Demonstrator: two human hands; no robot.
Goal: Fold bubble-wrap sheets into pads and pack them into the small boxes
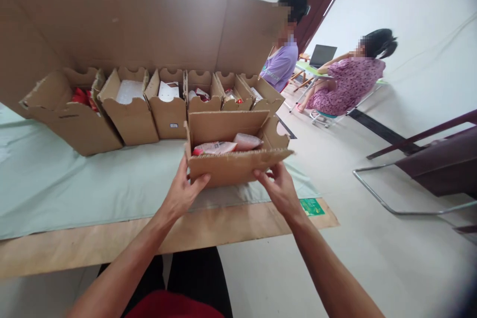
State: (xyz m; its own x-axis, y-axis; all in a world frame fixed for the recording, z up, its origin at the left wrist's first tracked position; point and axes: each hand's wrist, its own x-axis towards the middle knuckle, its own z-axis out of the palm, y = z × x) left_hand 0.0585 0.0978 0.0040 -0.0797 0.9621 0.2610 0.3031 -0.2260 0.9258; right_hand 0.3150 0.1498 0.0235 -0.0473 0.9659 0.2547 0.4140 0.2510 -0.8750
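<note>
I hold a small open cardboard box (238, 166) between both hands above the table's near right part. My left hand (184, 191) grips its front left corner, fingers wrapped round the edge. My right hand (279, 186) pinches the front right flap. Inside the box lie a red and white packet (214, 148) and a pinkish packet (247, 140).
Behind stands a row of several open cardboard boxes (130, 109) with packets, backed by a tall cardboard sheet (130, 20). A pale green cloth (74, 184) covers the wooden table (93, 243). Two people sit at the right rear by a laptop (322, 54). A metal-framed chair (417, 179) stands right.
</note>
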